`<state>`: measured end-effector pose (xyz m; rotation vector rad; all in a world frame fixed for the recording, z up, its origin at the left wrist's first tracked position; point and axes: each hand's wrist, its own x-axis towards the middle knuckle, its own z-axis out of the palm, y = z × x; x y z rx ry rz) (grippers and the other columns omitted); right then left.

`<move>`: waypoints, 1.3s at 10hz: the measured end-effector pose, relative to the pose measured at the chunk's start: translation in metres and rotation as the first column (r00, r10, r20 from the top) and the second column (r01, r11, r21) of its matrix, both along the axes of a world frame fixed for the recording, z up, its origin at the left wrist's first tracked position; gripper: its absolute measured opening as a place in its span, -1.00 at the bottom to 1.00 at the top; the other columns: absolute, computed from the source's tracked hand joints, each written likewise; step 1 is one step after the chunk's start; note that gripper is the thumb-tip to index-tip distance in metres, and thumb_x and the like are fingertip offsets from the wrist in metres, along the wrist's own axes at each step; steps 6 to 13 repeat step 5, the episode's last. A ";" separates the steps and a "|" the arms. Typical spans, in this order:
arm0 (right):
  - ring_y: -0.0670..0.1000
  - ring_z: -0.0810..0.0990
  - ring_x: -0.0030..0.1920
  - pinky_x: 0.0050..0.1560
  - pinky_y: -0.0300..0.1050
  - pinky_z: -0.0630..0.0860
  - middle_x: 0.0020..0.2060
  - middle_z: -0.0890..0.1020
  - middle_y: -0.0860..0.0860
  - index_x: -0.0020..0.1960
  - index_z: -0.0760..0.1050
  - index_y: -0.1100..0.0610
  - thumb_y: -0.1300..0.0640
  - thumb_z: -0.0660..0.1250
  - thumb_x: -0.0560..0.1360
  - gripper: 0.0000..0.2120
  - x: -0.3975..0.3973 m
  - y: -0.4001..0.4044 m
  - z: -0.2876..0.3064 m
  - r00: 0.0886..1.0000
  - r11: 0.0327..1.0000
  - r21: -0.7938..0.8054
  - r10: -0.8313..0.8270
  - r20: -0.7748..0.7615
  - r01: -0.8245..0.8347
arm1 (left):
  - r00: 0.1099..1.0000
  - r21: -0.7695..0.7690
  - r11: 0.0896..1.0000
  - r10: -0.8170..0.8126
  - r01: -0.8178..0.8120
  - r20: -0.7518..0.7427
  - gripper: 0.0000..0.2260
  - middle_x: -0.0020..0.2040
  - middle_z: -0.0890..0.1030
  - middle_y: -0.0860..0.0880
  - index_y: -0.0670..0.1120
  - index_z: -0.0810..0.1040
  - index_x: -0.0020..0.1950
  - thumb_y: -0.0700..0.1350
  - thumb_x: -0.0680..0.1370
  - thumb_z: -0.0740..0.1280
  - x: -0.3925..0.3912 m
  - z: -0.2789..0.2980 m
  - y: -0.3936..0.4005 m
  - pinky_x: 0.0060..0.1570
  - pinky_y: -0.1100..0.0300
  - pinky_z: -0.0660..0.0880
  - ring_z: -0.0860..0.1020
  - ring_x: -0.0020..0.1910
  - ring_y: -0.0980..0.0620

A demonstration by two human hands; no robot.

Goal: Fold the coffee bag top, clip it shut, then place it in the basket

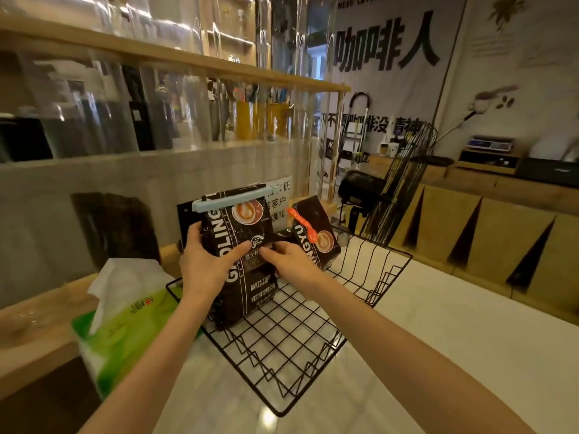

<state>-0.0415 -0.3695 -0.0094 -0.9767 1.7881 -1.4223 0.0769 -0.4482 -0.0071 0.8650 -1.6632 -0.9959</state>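
Black coffee bag [241, 242] upright in basket [313, 349]; left hand [205, 264], right hand [293, 261] clasp it.

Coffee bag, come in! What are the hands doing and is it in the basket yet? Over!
Left hand and right hand both gripping the coffee bag. Blue clip on its folded top. Bag standing inside the wire basket. Second bag behind, not blocking.

Two coffee bags [238, 245] [316, 236] — two clips [233, 197] [302, 223], one wire basket [300, 355], one tissue pack [125, 327]
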 end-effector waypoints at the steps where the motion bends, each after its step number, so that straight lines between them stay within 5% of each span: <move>1: 0.07 0.53 0.19 0.26 -0.02 0.43 0.19 0.56 0.11 0.26 0.40 0.17 0.06 0.22 0.52 -0.66 0.004 0.002 0.002 0.999 1.000 0.014 0.019 -0.029 -0.018 | 0.999 0.018 0.999 -0.042 0.042 0.010 -0.29 0.23 0.51 -0.09 -0.05 0.26 0.30 -0.06 0.25 0.54 0.002 -0.004 0.000 0.11 -0.02 0.45 0.48 0.11 0.00; 4: 0.09 0.49 0.22 0.29 0.05 0.41 0.26 0.50 0.12 0.33 0.30 0.16 0.04 0.26 0.49 -0.54 0.012 0.003 0.005 0.999 0.998 0.057 -0.010 -0.040 0.012 | 0.987 -0.009 0.999 -0.049 0.051 0.153 -0.05 0.38 0.37 -0.11 0.01 0.03 0.44 -0.04 0.22 0.55 0.013 -0.004 0.005 0.27 -0.16 0.36 0.36 0.33 -0.12; 5: 0.08 0.46 0.25 0.26 -0.05 0.40 0.26 0.47 0.06 0.35 0.27 0.17 0.08 0.26 0.49 -0.53 0.012 0.009 0.010 0.997 0.999 -0.008 -0.051 -0.052 0.051 | 0.994 -0.093 0.995 0.038 -0.029 0.100 -0.02 0.41 0.31 -0.12 -0.03 0.01 0.46 -0.03 0.22 0.55 0.016 0.003 0.015 0.34 -0.13 0.27 0.27 0.39 -0.10; 13: 0.08 0.46 0.25 0.26 -0.05 0.40 0.26 0.47 0.06 0.35 0.27 0.17 0.08 0.26 0.49 -0.53 0.012 0.009 0.010 0.997 0.999 -0.008 -0.051 -0.052 0.051 | 0.994 -0.093 0.995 0.038 -0.029 0.100 -0.02 0.41 0.31 -0.12 -0.03 0.01 0.46 -0.03 0.22 0.55 0.016 0.003 0.015 0.34 -0.13 0.27 0.27 0.39 -0.10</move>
